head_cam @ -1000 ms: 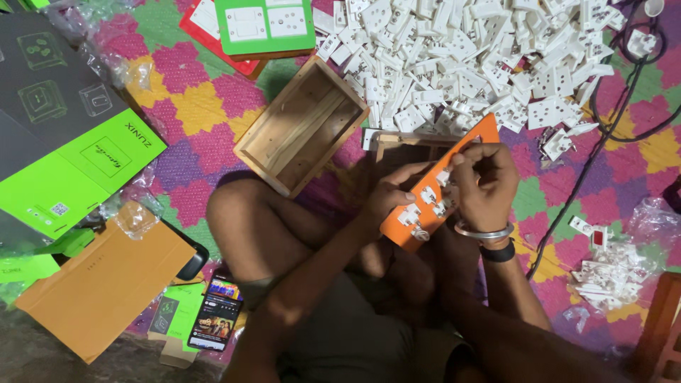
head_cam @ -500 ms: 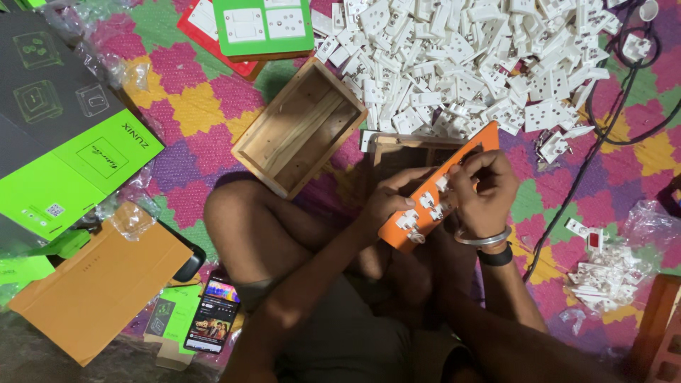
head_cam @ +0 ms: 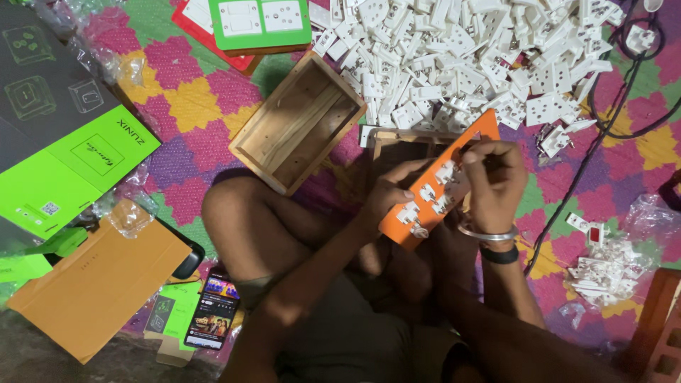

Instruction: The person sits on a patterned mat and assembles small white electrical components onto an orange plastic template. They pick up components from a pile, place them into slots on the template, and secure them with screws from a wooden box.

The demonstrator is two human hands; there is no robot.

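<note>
The left hand [head_cam: 386,195] grips the lower left edge of an orange panel [head_cam: 425,195], thumb on top and fingers curled underneath, holding it tilted above the lap. The right hand [head_cam: 493,181] bends over the panel's upper half, its fingertips bunched and pressed down among the white switch parts [head_cam: 429,193] seated there. Whether a small piece is pinched between them cannot be told, as the knuckles cover it.

The step in hand looks like fitting or seating parts into the panel. The next move seems to call for firm downward pressure from the right fingertips while the left hand keeps the panel steady.

Below the right fingertips about five white pieces show on the one panel, though some are hidden. Just beyond the fingers lies a large heap of white sockets [head_cam: 489,64], too many to count. Left of the left hand sits one empty wooden box [head_cam: 298,131]; a second wooden frame [head_cam: 404,145] lies under the panel. A smaller pile of white parts [head_cam: 603,266] rests right of the right wrist. One phone [head_cam: 211,319] lies near the left elbow, beside one brown cardboard sheet [head_cam: 99,280].
</note>
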